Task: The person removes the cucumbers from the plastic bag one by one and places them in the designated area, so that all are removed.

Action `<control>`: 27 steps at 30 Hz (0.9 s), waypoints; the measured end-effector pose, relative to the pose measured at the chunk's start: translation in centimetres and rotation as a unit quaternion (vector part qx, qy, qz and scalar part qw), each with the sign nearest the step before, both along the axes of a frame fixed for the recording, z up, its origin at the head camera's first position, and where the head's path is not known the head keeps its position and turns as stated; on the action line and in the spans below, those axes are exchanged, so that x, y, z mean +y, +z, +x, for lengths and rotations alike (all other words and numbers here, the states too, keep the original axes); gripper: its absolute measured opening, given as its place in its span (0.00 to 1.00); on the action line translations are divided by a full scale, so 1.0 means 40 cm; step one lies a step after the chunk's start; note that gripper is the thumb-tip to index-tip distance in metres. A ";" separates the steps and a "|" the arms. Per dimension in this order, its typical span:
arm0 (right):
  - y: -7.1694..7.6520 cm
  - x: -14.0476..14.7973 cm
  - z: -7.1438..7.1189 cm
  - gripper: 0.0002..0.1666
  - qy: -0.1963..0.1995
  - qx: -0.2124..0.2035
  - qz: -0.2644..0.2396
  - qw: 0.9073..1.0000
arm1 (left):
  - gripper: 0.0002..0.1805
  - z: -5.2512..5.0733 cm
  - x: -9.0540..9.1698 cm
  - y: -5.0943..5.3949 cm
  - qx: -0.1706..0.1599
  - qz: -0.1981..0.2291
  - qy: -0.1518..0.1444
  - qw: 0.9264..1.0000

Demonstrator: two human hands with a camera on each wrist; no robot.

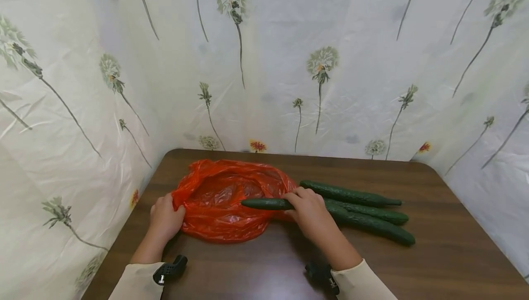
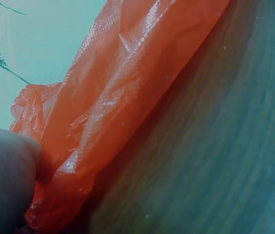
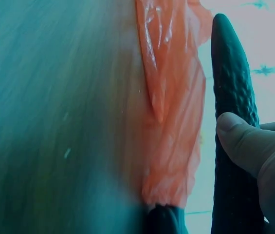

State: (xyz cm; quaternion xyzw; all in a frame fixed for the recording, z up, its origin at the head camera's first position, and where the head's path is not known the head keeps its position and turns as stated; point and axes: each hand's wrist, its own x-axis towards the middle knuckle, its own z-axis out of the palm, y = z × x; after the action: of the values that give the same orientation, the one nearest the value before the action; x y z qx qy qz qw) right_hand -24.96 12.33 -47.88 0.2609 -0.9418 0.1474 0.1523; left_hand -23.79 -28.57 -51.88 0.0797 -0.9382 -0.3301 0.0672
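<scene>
A red plastic bag lies spread on the table with its mouth open upward. At its left edge my left hand pinches the film between thumb and fingers; the left wrist view shows the bunched bag beside the thumb. My right hand grips a dark green cucumber, its tip pointing left over the bag's right part. In the right wrist view, the thumb presses along the bumpy cucumber. The hand hides where this cucumber's other end lies.
More cucumbers lie side by side on the brown wooden table, right of the bag, partly behind my right hand. A flower-patterned sheet hangs behind and beside the table. Black wrist devices sit at both cuffs.
</scene>
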 end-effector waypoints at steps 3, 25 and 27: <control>-0.001 0.024 0.010 0.23 -0.006 0.008 0.006 1.000 | 0.26 -0.002 0.002 0.000 0.000 -0.003 0.001 1.000; -0.022 0.180 0.077 0.25 -0.053 0.000 0.040 0.998 | 0.25 -0.002 -0.002 -0.011 -0.016 0.000 0.003 1.000; -0.022 0.196 0.083 0.25 -0.060 -0.008 0.040 0.997 | 0.26 -0.002 -0.001 -0.010 -0.015 -0.002 0.003 1.000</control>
State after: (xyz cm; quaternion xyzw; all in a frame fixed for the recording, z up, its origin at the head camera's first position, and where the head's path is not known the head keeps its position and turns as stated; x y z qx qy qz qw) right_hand -21.64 20.19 -48.78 0.2087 -0.9620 0.1023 0.1433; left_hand -23.87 -28.61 -52.29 0.0875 -0.9394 -0.3270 0.0544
